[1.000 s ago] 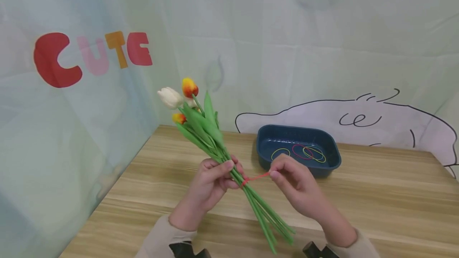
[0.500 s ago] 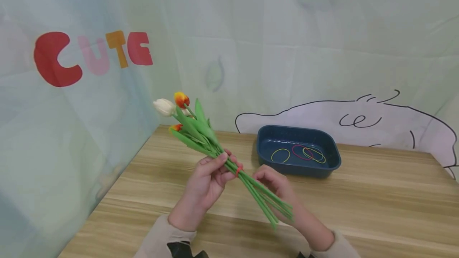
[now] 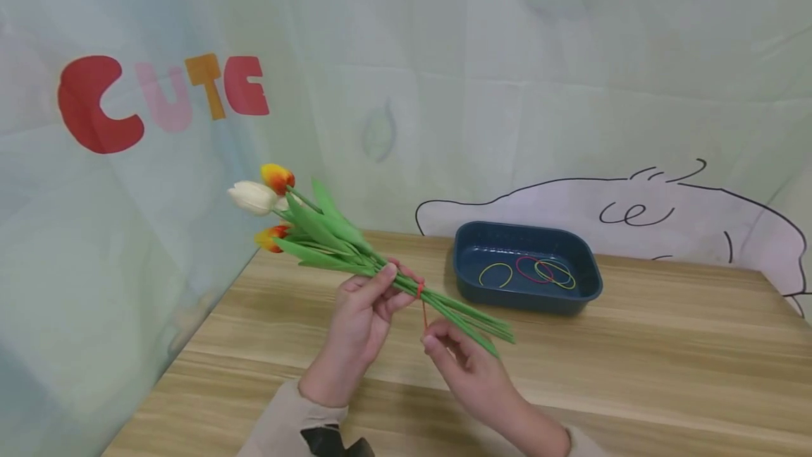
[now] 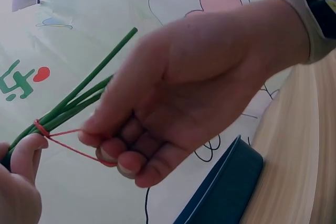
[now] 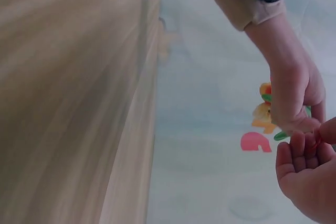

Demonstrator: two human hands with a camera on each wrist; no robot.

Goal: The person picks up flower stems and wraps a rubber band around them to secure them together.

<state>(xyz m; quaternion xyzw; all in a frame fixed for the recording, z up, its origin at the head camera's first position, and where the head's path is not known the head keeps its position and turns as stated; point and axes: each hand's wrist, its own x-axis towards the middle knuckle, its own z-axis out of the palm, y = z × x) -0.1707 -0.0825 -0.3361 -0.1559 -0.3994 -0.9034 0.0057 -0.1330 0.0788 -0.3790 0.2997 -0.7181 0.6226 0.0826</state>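
A bunch of tulips [image 3: 323,228], white and orange-yellow with green leaves, is held slantwise above the table, blooms to the left. My left hand [image 3: 360,319] grips the stems between thumb and fingers. Just right of that grip, a red rubber band [image 3: 421,290] is wound round the stems. A loop of it is pulled towards me by my right hand [image 3: 472,372], which pinches the end. In the left wrist view the stretched loop [image 4: 68,144] shows two strands running to the right fingertips [image 4: 92,136]. The right wrist view shows the blooms [image 5: 265,106] partly hidden behind the left hand.
A dark blue basin [image 3: 466,288] stands at the back of the wooden table [image 3: 666,351], with several yellow and red rubber bands [image 3: 552,272] lying in it. A printed cloth backdrop [image 3: 507,90] rises behind and on the left.
The bouquet has tilted flatter, its blooms swinging left and down. My right hand has gone from right of the stems, behind them, to below them, and the band's loop now stretches downward.
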